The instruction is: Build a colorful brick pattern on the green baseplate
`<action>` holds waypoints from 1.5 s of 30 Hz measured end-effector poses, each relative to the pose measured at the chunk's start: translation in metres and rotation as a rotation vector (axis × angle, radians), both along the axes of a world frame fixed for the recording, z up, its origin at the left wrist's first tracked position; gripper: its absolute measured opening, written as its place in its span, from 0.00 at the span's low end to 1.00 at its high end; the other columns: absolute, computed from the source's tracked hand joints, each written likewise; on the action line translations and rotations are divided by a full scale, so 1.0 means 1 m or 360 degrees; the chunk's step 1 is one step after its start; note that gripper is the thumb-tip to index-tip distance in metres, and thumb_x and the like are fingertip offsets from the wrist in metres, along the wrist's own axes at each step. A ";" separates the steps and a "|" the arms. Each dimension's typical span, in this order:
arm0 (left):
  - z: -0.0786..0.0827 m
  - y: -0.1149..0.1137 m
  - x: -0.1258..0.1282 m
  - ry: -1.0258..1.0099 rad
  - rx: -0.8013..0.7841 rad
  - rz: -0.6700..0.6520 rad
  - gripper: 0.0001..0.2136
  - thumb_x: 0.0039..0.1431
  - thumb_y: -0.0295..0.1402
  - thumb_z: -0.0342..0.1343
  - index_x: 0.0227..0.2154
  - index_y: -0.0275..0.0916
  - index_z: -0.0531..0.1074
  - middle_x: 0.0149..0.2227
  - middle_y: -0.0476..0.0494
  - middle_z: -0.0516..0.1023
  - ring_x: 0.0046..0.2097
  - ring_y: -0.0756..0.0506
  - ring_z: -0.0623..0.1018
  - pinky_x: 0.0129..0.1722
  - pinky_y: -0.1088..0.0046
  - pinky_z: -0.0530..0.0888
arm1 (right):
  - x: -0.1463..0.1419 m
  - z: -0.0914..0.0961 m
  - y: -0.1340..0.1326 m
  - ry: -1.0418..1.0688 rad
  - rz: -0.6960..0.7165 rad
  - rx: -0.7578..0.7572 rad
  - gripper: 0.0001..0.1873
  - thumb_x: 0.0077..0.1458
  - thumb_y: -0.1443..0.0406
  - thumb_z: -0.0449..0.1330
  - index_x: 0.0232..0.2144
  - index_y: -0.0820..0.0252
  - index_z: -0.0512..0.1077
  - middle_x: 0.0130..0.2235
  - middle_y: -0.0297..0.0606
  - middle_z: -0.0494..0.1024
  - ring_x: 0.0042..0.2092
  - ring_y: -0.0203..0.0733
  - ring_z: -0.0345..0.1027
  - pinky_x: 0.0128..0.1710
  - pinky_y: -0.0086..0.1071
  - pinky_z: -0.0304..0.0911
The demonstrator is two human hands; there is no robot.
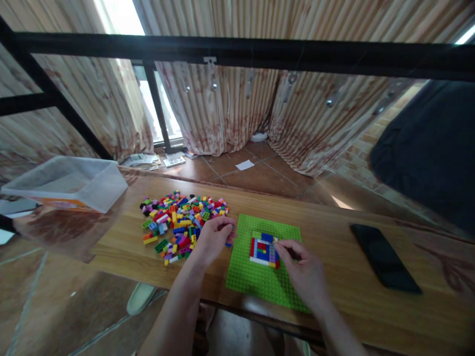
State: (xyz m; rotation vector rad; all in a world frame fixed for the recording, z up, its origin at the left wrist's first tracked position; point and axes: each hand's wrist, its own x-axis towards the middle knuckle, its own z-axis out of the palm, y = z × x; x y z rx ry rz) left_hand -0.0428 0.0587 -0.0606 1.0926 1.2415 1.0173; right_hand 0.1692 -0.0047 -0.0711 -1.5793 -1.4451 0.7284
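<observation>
A low, square-shaped build of toy building bricks (262,252) in red, white, blue and yellow sits on a green baseplate (245,277). At the build's upper right corner, my right hand (302,267) pinches a small brick between thumb and index finger; the fingertips mostly cover it. My left hand (213,241) hovers between the baseplate's left edge and a heap of loose bricks (181,222). Its fingers are curled together, and whatever they may hold is hidden. Just below these fingers a blue brick (229,244) shows in part.
A black phone (386,259) lies on the wooden table (334,237) to the right. At the far left stands a clear plastic bin (92,185). A dark frame bar (245,52) crosses above, with curtains (230,109) behind. One slipper (141,298) is on the floor.
</observation>
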 end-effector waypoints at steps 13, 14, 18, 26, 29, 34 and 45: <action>-0.002 -0.002 -0.017 0.1424 0.0475 0.0050 0.10 0.52 0.22 0.51 0.34 0.39 0.75 0.34 0.43 0.79 0.36 0.46 0.77 0.38 0.72 0.68 | -0.003 -0.006 0.000 -0.0223 0.0109 -0.0022 0.16 0.57 0.52 0.56 0.34 0.55 0.76 0.34 0.36 0.78 0.37 0.43 0.71 0.38 0.34 0.63; -0.002 -0.001 -0.017 0.1438 0.0464 0.0042 0.10 0.53 0.22 0.51 0.33 0.39 0.75 0.34 0.43 0.79 0.36 0.46 0.77 0.37 0.72 0.68 | -0.003 -0.005 0.000 -0.0231 0.0114 -0.0028 0.16 0.57 0.52 0.56 0.34 0.55 0.76 0.34 0.36 0.78 0.37 0.43 0.70 0.38 0.34 0.62; -0.003 -0.002 -0.018 0.1505 0.0471 0.0012 0.11 0.53 0.22 0.50 0.35 0.39 0.75 0.37 0.42 0.79 0.37 0.45 0.77 0.38 0.72 0.69 | -0.003 -0.003 -0.002 -0.0243 0.0132 -0.0040 0.17 0.57 0.52 0.55 0.34 0.56 0.76 0.34 0.37 0.78 0.36 0.43 0.70 0.37 0.33 0.62; -0.002 -0.006 -0.008 0.1756 0.0554 -0.0061 0.11 0.55 0.25 0.51 0.39 0.41 0.73 0.45 0.42 0.77 0.43 0.43 0.77 0.40 0.71 0.69 | 0.000 -0.002 -0.004 -0.0258 0.0161 -0.0001 0.16 0.58 0.53 0.55 0.32 0.56 0.76 0.34 0.37 0.78 0.36 0.42 0.70 0.37 0.33 0.63; -0.002 -0.005 -0.006 0.1847 0.0551 -0.0063 0.10 0.55 0.25 0.51 0.38 0.42 0.73 0.43 0.43 0.77 0.42 0.42 0.78 0.38 0.71 0.69 | 0.003 -0.001 -0.004 -0.0261 0.0147 0.0019 0.17 0.58 0.52 0.54 0.32 0.56 0.76 0.34 0.38 0.78 0.35 0.43 0.70 0.37 0.34 0.63; 0.000 -0.004 -0.006 0.1962 0.0520 -0.0088 0.09 0.55 0.26 0.52 0.37 0.42 0.72 0.42 0.44 0.78 0.41 0.43 0.78 0.36 0.72 0.68 | 0.008 0.007 -0.005 -0.0248 0.0085 0.0022 0.15 0.58 0.54 0.55 0.31 0.56 0.76 0.33 0.37 0.78 0.35 0.41 0.70 0.36 0.33 0.62; 0.009 -0.003 -0.001 0.1611 0.0819 -0.0118 0.07 0.56 0.31 0.53 0.38 0.42 0.72 0.40 0.45 0.77 0.39 0.45 0.76 0.39 0.71 0.68 | 0.016 0.012 -0.003 -0.0191 0.0005 0.0087 0.14 0.58 0.56 0.55 0.30 0.57 0.75 0.32 0.37 0.77 0.34 0.40 0.69 0.34 0.32 0.62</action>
